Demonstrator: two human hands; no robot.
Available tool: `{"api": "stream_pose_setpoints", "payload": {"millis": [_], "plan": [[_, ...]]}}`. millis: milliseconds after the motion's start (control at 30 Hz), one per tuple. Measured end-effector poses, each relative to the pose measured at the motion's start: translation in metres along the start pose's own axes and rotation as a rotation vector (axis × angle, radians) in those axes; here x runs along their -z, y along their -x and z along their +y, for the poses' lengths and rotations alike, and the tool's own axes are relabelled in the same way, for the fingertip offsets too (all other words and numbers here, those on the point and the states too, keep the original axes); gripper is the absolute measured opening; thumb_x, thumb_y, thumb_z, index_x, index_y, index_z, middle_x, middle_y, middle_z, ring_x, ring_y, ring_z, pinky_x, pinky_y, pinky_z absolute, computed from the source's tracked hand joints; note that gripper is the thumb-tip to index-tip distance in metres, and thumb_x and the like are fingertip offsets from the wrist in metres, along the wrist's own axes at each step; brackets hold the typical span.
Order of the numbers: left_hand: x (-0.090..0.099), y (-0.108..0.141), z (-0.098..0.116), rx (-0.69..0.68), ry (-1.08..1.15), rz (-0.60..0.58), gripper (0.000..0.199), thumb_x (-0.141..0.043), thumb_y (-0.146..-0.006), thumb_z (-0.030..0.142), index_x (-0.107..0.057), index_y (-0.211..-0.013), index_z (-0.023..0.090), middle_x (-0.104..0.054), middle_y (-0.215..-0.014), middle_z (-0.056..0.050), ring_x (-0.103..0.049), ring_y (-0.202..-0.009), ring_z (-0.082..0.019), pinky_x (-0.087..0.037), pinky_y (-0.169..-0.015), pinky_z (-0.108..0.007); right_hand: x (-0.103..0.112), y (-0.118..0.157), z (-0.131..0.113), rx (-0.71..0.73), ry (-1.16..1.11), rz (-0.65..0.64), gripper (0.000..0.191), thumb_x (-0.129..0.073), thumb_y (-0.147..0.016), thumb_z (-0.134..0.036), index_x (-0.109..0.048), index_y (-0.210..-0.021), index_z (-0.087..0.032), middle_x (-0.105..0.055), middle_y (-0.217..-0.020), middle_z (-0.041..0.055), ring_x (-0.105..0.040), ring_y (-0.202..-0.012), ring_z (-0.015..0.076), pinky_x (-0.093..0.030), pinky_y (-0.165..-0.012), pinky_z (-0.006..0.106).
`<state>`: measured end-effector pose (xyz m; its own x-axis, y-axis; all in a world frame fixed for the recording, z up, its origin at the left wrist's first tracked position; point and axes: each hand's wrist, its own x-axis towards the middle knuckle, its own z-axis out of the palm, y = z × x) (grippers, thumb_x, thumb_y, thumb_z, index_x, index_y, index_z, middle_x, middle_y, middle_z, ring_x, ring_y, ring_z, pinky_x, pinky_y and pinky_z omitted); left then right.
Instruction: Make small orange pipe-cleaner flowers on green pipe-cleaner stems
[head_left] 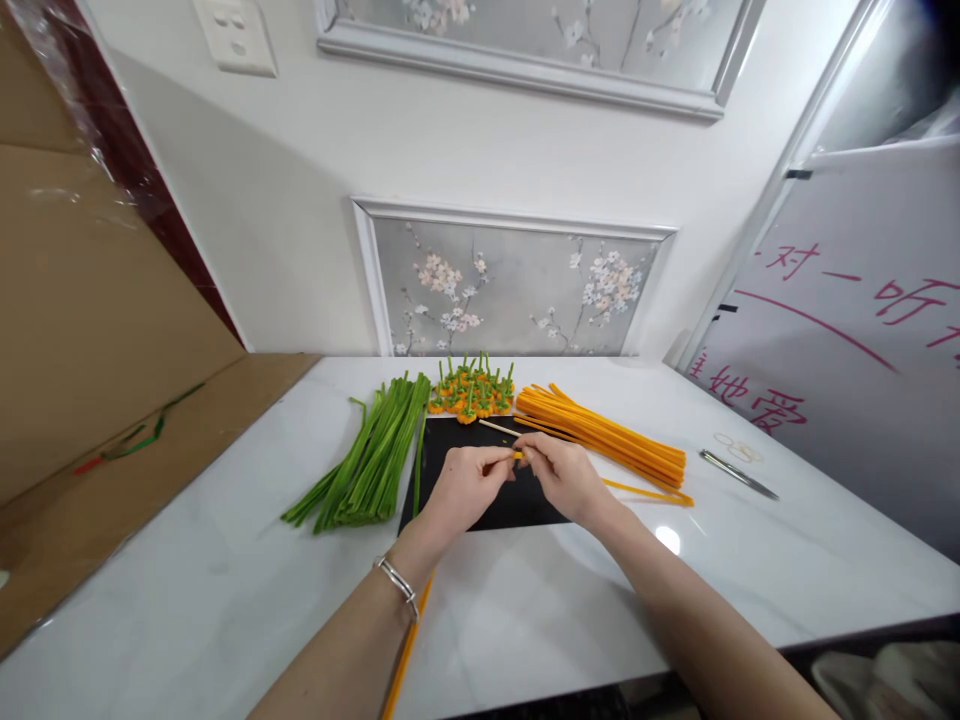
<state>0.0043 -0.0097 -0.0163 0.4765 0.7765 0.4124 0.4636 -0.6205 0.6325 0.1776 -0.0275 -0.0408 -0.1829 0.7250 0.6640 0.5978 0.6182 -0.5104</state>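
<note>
Over a black mat [480, 515], my left hand [466, 488] and my right hand [564, 478] meet at the fingertips, both closed. Pinched between them is a small bit of an orange pipe cleaner [518, 455]. A long orange strand [409, 650] runs out below my left wrist; whether it joins the pinched bit is hidden. A thin pale stick [499, 428] points out past my right fingers, and I cannot tell if they hold it. Just beyond the mat stands a cluster of small orange pipe-cleaner pieces with green stems [471, 390].
Left of the mat lies a bundle of green pipe cleaners [375, 460]. A bundle of orange pipe cleaners [607, 435] lies on the right. Farther right are tweezers [739, 474] and rubber bands [739, 446]. Cardboard [150, 480] borders the white table [210, 600] at left.
</note>
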Motion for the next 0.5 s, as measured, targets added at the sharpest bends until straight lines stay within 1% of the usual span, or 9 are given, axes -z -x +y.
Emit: {"api": "stream_pose_setpoints", "payload": {"millis": [67,133,200,267,400,500], "plan": [[-0.0002,0.0001,0.0009,0.006,0.000,0.000,0.029,-0.047,-0.084,0.017,-0.067,-0.064,0.015,-0.063,-0.059,0.002,-0.054,-0.057,-0.011,-0.033,-0.057,-0.021,-0.0003,0.0009,-0.0004,0.008,0.030,-0.003,0.016,-0.043,-0.095,-0.021,-0.059,-0.098,-0.020,-0.069,-0.080,0.0033,-0.067,-0.070,0.0155,-0.050,-0.063,0.025],[-0.0006,0.0003,0.0013,0.005,-0.001,-0.006,0.028,-0.047,-0.084,0.017,-0.068,-0.065,0.015,-0.064,-0.060,0.002,-0.054,-0.057,-0.011,-0.034,-0.057,-0.021,-0.0008,0.0017,-0.0013,0.003,0.056,-0.002,0.011,-0.047,-0.094,-0.024,-0.056,-0.092,-0.020,-0.066,-0.075,0.0020,-0.064,-0.066,0.0153,-0.048,-0.060,0.024],[-0.0010,0.0005,0.0012,0.005,0.000,-0.012,0.029,-0.046,-0.084,0.018,-0.068,-0.066,0.015,-0.064,-0.061,0.002,-0.054,-0.058,-0.011,-0.034,-0.058,-0.021,-0.0009,0.0021,-0.0017,0.010,0.073,-0.002,0.011,-0.048,-0.093,-0.023,-0.055,-0.085,-0.021,-0.063,-0.070,0.0009,-0.061,-0.063,0.0148,-0.046,-0.058,0.023],[-0.0007,0.0001,0.0009,0.016,0.026,-0.020,0.029,-0.046,-0.084,0.018,-0.068,-0.066,0.015,-0.064,-0.062,0.001,-0.054,-0.059,-0.012,-0.035,-0.059,-0.021,-0.0003,0.0019,-0.0014,0.032,0.084,-0.006,0.014,-0.046,-0.093,-0.020,-0.054,-0.081,-0.021,-0.062,-0.069,0.0007,-0.060,-0.061,0.0142,-0.045,-0.058,0.023],[0.0028,-0.0019,0.0009,0.091,0.219,-0.108,0.026,-0.050,-0.083,0.026,-0.067,-0.067,0.015,-0.063,-0.064,0.000,-0.052,-0.061,-0.013,-0.036,-0.060,-0.022,0.0012,0.0008,-0.0003,0.065,0.086,-0.024,0.018,-0.043,-0.093,-0.017,-0.056,-0.081,-0.021,-0.062,-0.071,0.0018,-0.060,-0.063,0.0143,-0.046,-0.061,0.024],[0.0057,-0.0035,0.0023,0.164,0.367,-0.145,0.029,-0.055,-0.080,0.032,-0.060,-0.058,0.014,-0.053,-0.058,0.001,-0.044,-0.057,-0.011,-0.033,-0.056,-0.023,0.0017,0.0010,0.0001,0.083,0.087,-0.040,0.019,-0.043,-0.094,-0.016,-0.058,-0.082,-0.020,-0.064,-0.074,0.0030,-0.061,-0.066,0.0151,-0.047,-0.062,0.025]]}}
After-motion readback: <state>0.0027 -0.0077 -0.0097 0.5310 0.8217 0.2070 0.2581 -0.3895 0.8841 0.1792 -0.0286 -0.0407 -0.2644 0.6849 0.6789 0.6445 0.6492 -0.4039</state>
